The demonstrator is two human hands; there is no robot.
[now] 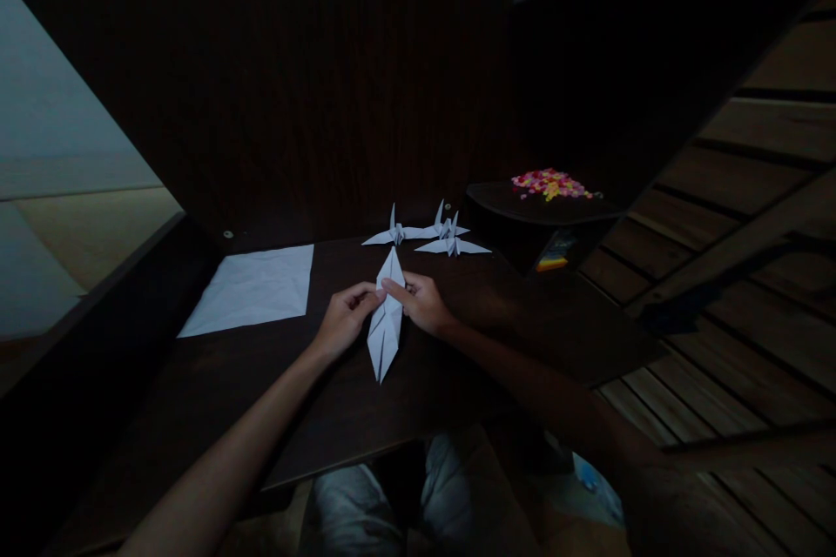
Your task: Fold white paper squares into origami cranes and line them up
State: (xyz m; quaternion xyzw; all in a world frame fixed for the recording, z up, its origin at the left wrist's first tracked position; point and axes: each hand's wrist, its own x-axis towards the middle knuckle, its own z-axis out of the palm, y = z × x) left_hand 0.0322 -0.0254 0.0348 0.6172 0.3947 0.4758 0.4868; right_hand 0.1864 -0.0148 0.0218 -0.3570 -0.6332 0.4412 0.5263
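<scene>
A white folded paper (385, 332), long and diamond-shaped with a slit in its lower half, is held upright over the dark desk. My left hand (346, 316) pinches its left edge, with the thumb lying on the front. From the other side my right hand (421, 300) grips it, thumb across the upper face and fingers behind. Just beyond the paper's top point stand several white paper cranes; one crane (395, 232) is at the left and another crane (452, 245) sits nearer on the right.
A flat white sheet of paper (254, 289) lies on the desk (261, 383) at the left. Small pink, red and yellow pieces (552, 184) are heaped on a rounded shelf (509, 202) at the right. A dark panel (293, 104) rises behind the desk.
</scene>
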